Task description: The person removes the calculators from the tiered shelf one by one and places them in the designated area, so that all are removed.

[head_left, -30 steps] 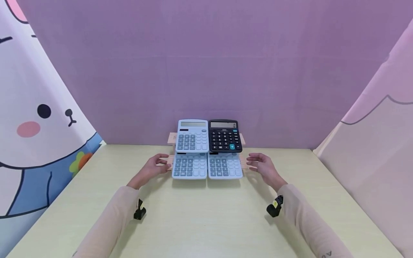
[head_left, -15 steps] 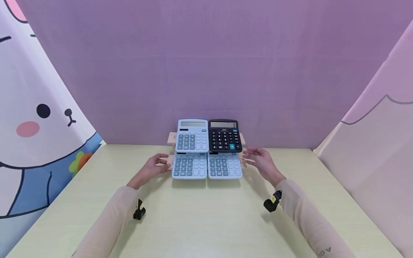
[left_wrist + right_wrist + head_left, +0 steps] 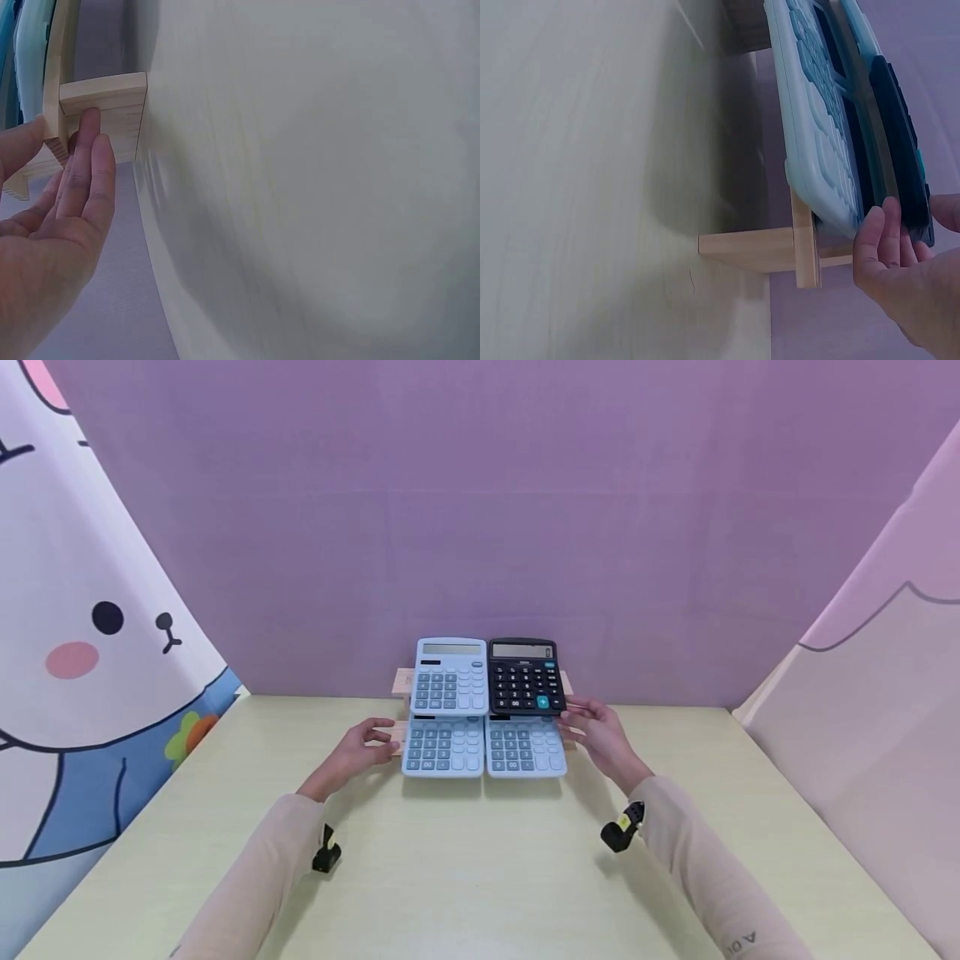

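Two light blue calculators (image 3: 443, 747) (image 3: 526, 747) lie side by side on the lower tier of a wooden stand (image 3: 402, 682). On its upper tier sit another light blue calculator (image 3: 450, 677) and a black calculator (image 3: 527, 677) showing 0. My left hand (image 3: 352, 758) holds the stand's lower left end, with the thumb on the board (image 3: 52, 112) and the fingers beneath. My right hand (image 3: 604, 745) pinches the black calculator's lower right corner; in the right wrist view the thumb is on one side of the black calculator (image 3: 900, 142) and the fingers on the other.
The stand is on a pale wooden table (image 3: 480, 877) against a purple backdrop (image 3: 480, 527). A cartoon-printed cloth (image 3: 112, 718) hangs at the left, and a pink and white cloth (image 3: 862, 735) at the right. Each wrist wears a small black camera.
My right hand has moved left and inward from beside the stand to the black calculator's corner. My left hand has stayed at the stand's end. The calculators keep their places.
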The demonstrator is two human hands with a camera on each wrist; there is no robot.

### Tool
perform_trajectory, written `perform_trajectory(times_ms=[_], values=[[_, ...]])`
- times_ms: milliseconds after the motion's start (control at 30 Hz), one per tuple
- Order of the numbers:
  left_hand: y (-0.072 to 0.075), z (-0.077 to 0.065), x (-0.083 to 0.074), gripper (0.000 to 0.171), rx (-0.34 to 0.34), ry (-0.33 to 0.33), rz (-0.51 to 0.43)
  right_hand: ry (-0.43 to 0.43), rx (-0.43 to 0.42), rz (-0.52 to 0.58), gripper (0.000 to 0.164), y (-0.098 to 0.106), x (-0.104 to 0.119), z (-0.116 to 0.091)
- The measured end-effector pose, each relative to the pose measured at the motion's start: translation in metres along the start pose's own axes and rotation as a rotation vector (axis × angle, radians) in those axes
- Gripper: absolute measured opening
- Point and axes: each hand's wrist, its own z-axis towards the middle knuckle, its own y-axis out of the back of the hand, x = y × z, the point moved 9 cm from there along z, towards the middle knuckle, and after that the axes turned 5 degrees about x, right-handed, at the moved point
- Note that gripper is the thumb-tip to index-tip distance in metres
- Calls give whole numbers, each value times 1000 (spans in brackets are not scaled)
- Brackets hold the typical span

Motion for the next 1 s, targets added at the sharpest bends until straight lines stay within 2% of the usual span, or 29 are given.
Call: perform_trajectory(times_ms=[633,1000], values=[[-2,2,2,54,-19,9,2,-6,-57,111,46,-6,-3,3],[-2,-3,-3,53,-12,-6,9,-7,-87,167,47,-8,-5,5]])
